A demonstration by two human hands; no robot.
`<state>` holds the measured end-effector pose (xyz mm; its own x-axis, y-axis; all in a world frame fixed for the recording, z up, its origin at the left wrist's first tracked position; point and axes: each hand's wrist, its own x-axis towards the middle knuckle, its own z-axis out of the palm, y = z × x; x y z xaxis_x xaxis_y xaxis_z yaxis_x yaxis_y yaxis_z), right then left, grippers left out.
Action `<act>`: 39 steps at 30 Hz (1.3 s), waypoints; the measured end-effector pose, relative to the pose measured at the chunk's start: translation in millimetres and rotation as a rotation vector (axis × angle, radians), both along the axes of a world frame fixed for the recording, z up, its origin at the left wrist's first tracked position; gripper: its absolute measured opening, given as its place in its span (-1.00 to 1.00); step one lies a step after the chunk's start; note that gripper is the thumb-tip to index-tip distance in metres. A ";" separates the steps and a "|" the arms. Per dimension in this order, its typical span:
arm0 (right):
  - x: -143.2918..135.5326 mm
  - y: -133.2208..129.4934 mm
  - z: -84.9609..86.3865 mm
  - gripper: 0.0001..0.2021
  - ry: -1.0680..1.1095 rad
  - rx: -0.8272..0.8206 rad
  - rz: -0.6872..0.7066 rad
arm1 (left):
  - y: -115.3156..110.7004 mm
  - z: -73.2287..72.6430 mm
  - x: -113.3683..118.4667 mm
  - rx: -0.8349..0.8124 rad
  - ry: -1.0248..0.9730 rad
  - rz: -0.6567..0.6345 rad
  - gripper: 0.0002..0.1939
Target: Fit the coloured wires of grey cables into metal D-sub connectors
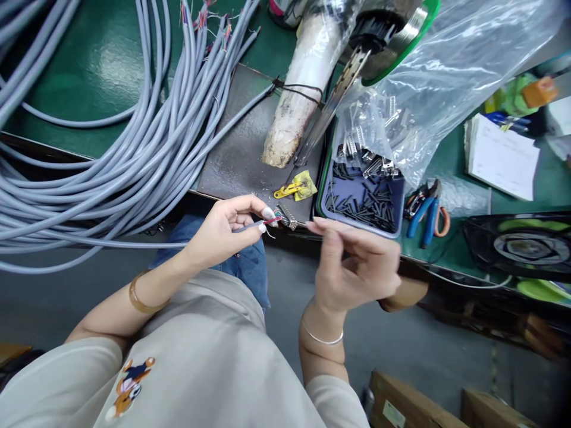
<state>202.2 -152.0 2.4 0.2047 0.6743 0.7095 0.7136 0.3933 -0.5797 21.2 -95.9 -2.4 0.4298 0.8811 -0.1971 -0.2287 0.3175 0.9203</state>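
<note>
My left hand pinches the end of a grey cable, where thin coloured wires fan out between thumb and fingers. A small metal multi-pin connector lies at the wire ends, by the front edge of a dark plate. My right hand, smeared by motion, is just right of the connector, in front of the blue tray. Its thumb and fingers are closed together; whatever is at their tips is too blurred to name. Short black tubes fill the tray's front part.
A bundle of grey cables spreads over the left. Behind the plate hang a wrapped white nozzle and a metal rod. A yellow clip lies on the plate. Blue-handled cutters and a notepad are right.
</note>
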 end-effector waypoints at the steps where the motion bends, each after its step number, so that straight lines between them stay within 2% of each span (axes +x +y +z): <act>1: -1.5 -1.0 -3.1 -0.84 -0.081 -0.006 0.025 | 0.3 -0.6 0.0 0.005 -0.022 0.000 -0.82; 5: -6.1 0.9 -10.5 -0.82 -0.336 0.028 0.110 | 2.1 -5.0 -2.4 0.039 -0.107 0.011 -0.86; 13: -12.8 -1.0 -19.2 -0.81 -0.367 0.114 0.094 | 2.9 -11.5 -9.2 0.017 -0.162 0.012 -0.85; 18: -14.9 -0.5 -23.3 -0.80 -0.282 0.086 0.053 | 3.6 -8.7 -8.5 0.005 -0.148 0.000 -0.90; 22: -17.3 3.3 -26.4 -0.83 -0.144 0.015 0.079 | 6.1 -4.9 -2.8 0.022 -0.034 0.069 -0.81; 27: -17.9 10.8 -30.7 -0.83 -0.056 -0.009 0.097 | 9.9 -0.8 6.0 0.097 0.021 0.184 -0.79; 34: -18.5 21.7 -30.3 -0.83 -0.014 -0.013 0.094 | 9.7 3.9 13.0 0.246 0.227 0.252 -0.87; 39: -19.1 25.9 -28.3 -0.82 -0.008 0.002 0.101 | 10.2 5.2 16.7 0.305 0.297 0.304 -0.86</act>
<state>183.1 -126.1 -25.9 0.1296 0.6895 0.7126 0.6749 0.4652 -0.5728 37.9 -85.8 2.8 0.1100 0.9938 0.0130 0.0164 -0.0149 0.9998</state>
